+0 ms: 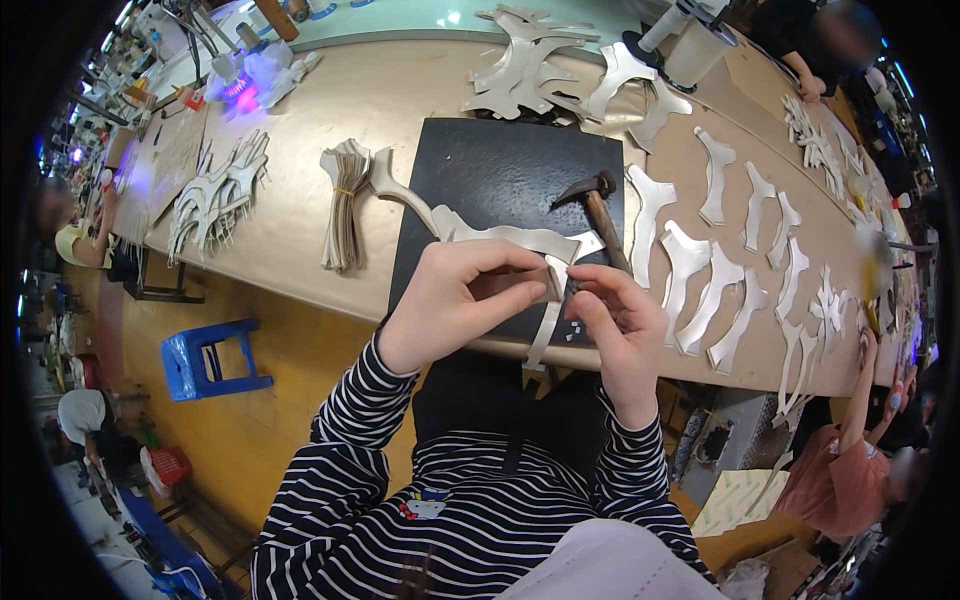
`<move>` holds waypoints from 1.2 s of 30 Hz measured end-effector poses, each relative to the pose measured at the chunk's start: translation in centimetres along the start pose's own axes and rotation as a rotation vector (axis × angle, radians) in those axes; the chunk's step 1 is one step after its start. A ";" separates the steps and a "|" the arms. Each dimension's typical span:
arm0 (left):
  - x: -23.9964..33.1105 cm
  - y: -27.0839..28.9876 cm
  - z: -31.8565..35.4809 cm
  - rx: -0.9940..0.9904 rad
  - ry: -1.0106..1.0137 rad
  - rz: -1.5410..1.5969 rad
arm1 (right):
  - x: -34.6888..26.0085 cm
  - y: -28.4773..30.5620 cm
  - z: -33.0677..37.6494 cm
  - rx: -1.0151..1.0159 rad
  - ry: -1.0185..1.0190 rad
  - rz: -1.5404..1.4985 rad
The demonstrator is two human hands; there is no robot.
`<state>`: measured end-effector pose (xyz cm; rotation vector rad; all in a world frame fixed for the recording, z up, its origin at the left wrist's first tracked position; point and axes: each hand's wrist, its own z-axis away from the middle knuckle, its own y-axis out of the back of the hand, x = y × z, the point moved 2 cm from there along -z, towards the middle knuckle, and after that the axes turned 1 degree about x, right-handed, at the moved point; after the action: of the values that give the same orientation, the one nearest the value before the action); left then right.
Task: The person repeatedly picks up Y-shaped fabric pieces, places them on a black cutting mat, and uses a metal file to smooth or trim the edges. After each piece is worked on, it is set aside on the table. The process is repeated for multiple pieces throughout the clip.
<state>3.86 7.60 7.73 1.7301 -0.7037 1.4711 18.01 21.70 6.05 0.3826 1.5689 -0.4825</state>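
Observation:
My left hand (pixel 455 300) is closed in a pinch on a cream leather-like strip (pixel 545 328), which hangs down past the table's front edge. Pinching the same piece from the other side, my right hand (pixel 625 335) has its fingertips close to the left ones; a small dark thing may sit in them, but I cannot make it out. The piece joins a curved cream cut-out (pixel 500 233) lying on the black mat (pixel 470 160). Beyond my right hand, a hammer (pixel 600 215) with a wooden handle rests on the mat. Tiny white scraps (pixel 574 328) lie beside the strip.
A banded bundle of cut pieces (pixel 346 205) lies left of the mat. Single pieces (pixel 690 270) spread out at the right, with a pile (pixel 515 65) at the back. A blue stool (pixel 215 360) stands left on the floor. Other people work around the tables.

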 end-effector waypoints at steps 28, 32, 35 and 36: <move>-0.2 -7.8 3.4 0.393 0.065 0.642 | 0.4 -3.0 1.9 0.238 -0.037 -0.521; -0.3 -7.9 3.3 0.395 0.063 0.634 | 0.5 -3.1 2.0 0.255 -0.031 -0.558; -0.3 -7.9 3.4 0.391 0.054 0.630 | 0.4 -3.1 2.1 0.251 -0.063 -0.586; -0.3 -7.9 3.4 0.391 0.054 0.633 | 0.4 -3.1 2.1 0.248 -0.083 -0.599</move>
<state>12.02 9.31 5.73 1.8288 -1.0525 2.1965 18.13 17.91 5.81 0.0664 1.5338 -1.1472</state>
